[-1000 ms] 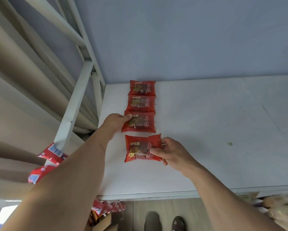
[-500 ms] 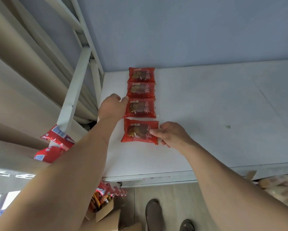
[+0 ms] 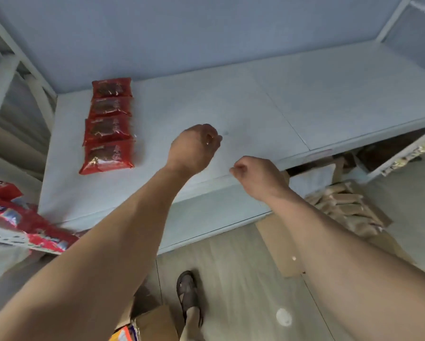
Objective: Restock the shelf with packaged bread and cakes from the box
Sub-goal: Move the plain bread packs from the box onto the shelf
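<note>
Lying in a single file on the pale grey flat shelf board (image 3: 231, 114), four red glossy plastic cake packets (image 3: 108, 126) are seen near its left end, running from the back wall toward the front edge, each touching or slightly overlapping its neighbour. The nearest packet (image 3: 107, 158) is set well back from the shelf's front edge.

Both hands are held above the shelf, to the right of the row and apart from it. The left hand (image 3: 194, 148) is shown with its fingers loosely curled inward, and nothing is gripped in them. The right hand (image 3: 255, 175) is seen over the front edge of the shelf, its fingers also curled in, with nothing held.

At lower left, red and white printed snack packets (image 3: 22, 225) are seen on a lower level. On the wood-look floor at lower right, a heap of tan wrapped bread packs (image 3: 347, 207) is visible, resting on brown cardboard. A brown cardboard box (image 3: 155, 326) is partly seen at the bottom edge, beside a dark sandal (image 3: 188, 291) worn on one foot.
</note>
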